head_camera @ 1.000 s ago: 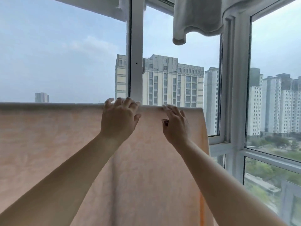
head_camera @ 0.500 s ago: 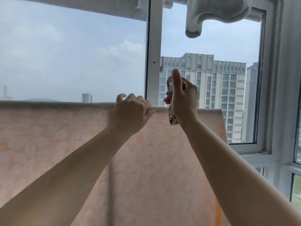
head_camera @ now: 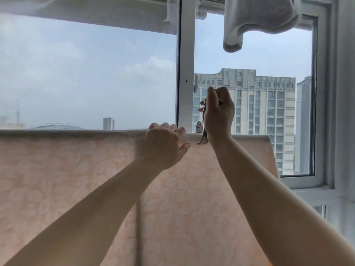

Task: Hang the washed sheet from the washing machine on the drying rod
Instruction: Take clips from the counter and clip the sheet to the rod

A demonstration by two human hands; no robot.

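Sheet (head_camera: 76,179): peach, faintly leaf-printed, draped over the drying rod and hiding it from view. Spreads far left of the window post (head_camera: 185,54) and ends a little way right of it. Gripped at the top fold just left of the post by the left hand (head_camera: 163,144), fingers curled over the edge. Just right of the post, a metal clip (head_camera: 200,127) squeezed in the right hand (head_camera: 219,116), tips down at the fold, gape too unclear to call. Probably about to peg cloth to rod. Risks from here:

- Biting only the front layer and missing the rod, with the wet weight then dragging everything off one side.
- Easing the left-hand grip too early and letting the fold creep.
- Losing the sprung clip from pinched fingers — a drop behind the cloth, out of reach.
- Bunching the fold near the post and leaving a damp crease.
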